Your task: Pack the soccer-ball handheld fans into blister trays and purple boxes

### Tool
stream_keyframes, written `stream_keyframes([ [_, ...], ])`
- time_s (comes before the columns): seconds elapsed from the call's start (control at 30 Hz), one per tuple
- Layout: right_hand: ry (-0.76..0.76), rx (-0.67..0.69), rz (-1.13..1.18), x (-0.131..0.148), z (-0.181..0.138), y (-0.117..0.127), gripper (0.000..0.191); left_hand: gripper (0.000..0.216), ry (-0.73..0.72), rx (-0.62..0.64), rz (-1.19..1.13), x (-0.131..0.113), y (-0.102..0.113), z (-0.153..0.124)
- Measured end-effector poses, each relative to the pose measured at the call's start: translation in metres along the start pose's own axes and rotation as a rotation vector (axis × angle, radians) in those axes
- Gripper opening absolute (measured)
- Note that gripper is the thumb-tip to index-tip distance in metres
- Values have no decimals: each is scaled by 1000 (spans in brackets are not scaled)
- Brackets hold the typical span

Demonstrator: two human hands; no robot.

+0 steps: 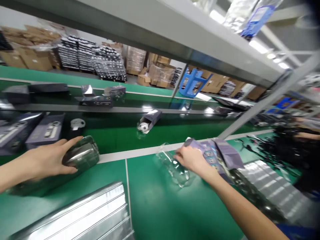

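My left hand (48, 160) is wrapped round a clear plastic blister shell with a dark grey insert (81, 155), held just above the green table at the left. My right hand (192, 159) reaches to the middle of the table, fingers closed on the end of a purple printed carton (212, 155) with an open flap. A transparent plastic tray (172, 165) lies on the table right under that hand, touching it.
A stack of shiny clear trays (82, 213) lies at the front left, another stack (275, 193) at the right. On the green conveyor (112, 130) beyond lie an open carton with a round white item (148, 121) and several boxed products (46, 131). A grey shelf (155, 30) hangs overhead; a slanted post (262, 103) stands right.
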State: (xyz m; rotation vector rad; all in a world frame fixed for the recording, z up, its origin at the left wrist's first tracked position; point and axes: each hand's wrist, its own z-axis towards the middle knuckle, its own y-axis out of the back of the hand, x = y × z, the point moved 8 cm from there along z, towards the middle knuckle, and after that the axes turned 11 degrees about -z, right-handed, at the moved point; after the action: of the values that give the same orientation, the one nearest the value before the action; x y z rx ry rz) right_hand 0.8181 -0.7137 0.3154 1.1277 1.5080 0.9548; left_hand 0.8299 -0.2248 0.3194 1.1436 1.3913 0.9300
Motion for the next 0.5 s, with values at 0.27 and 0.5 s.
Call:
stream_keyframes([
  [0.27, 95, 121, 152, 36, -6, -41, 28, 98, 2, 103, 11, 9, 11, -35],
  [0.5, -141, -299, 527, -41, -66, 53, 53, 94, -641, 192, -159, -174, -23, 0],
])
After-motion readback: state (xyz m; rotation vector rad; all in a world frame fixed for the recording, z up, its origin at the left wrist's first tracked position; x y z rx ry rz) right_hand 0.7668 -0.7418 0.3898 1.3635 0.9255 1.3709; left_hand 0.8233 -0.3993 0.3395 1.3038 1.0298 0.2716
